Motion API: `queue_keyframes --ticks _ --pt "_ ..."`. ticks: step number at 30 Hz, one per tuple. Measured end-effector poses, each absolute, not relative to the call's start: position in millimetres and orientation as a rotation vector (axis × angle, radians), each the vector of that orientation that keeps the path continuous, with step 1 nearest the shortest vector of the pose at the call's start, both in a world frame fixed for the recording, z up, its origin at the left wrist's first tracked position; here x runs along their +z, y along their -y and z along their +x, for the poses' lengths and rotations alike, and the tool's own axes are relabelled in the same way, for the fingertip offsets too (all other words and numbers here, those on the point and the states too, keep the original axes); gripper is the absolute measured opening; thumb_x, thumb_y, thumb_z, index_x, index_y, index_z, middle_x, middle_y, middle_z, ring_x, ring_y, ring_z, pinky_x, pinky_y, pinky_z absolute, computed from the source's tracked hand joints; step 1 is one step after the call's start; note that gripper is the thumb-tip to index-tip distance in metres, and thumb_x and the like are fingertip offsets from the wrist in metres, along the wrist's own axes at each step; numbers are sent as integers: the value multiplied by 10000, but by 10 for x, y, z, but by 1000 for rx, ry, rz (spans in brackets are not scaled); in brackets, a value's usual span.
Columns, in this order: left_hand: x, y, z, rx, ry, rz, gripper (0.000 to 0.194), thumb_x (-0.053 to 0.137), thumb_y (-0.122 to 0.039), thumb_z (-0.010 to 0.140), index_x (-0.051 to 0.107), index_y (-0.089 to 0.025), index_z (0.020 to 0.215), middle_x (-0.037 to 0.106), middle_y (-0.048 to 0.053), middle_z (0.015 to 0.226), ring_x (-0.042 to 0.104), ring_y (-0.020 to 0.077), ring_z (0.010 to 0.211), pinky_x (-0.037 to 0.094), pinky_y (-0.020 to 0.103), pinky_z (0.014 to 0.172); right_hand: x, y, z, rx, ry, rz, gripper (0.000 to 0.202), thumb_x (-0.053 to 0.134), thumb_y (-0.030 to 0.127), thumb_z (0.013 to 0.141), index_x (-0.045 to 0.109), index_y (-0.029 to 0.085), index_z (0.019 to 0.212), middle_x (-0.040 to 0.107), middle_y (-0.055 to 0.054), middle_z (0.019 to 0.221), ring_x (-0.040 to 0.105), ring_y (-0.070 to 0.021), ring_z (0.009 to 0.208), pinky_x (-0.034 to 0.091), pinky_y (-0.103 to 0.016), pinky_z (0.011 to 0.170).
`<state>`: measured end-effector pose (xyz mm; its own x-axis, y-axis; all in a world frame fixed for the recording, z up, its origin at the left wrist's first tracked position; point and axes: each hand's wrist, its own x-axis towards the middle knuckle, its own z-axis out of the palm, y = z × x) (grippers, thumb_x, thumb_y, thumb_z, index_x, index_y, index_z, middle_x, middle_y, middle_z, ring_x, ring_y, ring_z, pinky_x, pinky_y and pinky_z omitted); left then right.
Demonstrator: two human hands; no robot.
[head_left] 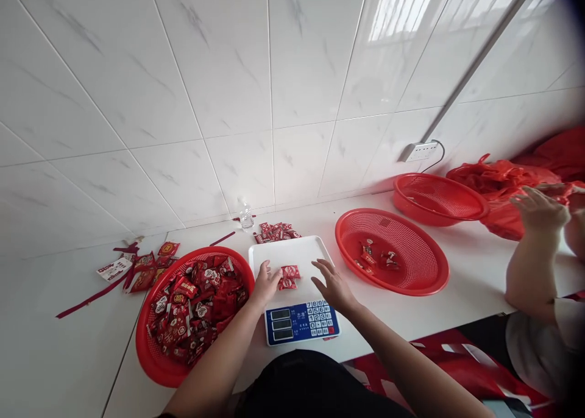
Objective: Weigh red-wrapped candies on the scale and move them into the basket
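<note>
A digital scale (301, 326) with a blue keypad panel and a white weighing tray (315, 251) stands in front of me. A few small red packets (289, 273) lie together on the tray. My left hand (265, 284) is just left of them, fingers apart, its thumb close to the packets; whether it touches them I cannot tell. On the other side, my right hand (337, 288) hovers over the tray's right edge with spread fingers and nothing in it. A red basket (148, 354) heaped with red packets (194, 308) sits beside my left forearm.
More packets (276, 231) lie behind the scale near a clear bottle (245, 216). Loose packets and dark red ribbon (89, 298) are at the left. On the right stand two red baskets (425, 269), red bags (503, 177) and another person's raised hand (542, 209). A power strip (418, 152) is against the wall.
</note>
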<state>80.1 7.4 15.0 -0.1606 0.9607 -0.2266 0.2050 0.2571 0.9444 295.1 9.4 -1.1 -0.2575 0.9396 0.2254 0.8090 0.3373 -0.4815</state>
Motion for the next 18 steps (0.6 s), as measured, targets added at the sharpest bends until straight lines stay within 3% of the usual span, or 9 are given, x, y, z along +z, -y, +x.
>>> queue_keyframes --ticks 3,9,13,18 --pt "46 -29 750 871 -1671 1436 417 578 -290 739 493 -171 1130 520 115 1220 442 230 1185 326 377 1006 10 -36 2838 424 2308 -1529 417 452 351 851 481 212 1242 441 -108 1336 398 -262 1231 374 -423 993" --pt "17 256 623 808 -1632 1959 270 486 -224 788 543 -204 1050 570 64 1106 464 223 1141 359 426 994 60 6 2548 614 2571 -1570 523 482 413 828 372 318 1330 274 -28 1461 133 -274 1356 227 -497 1057" --pt "-34 420 379 859 -1774 2005 265 469 -226 802 546 -208 1055 557 72 1142 422 240 1189 360 444 1003 80 -9 2432 649 2676 -1544 533 454 413 838 331 329 1351 246 8 1471 76 -262 1365 128 -521 1077" --pt "-178 648 -72 826 -2010 1896 255 476 -213 787 555 -189 1028 563 88 1119 458 246 1141 377 448 983 44 13 2441 598 2713 -1608 498 402 376 861 335 322 1351 278 11 1459 96 -265 1362 128 -529 1074"
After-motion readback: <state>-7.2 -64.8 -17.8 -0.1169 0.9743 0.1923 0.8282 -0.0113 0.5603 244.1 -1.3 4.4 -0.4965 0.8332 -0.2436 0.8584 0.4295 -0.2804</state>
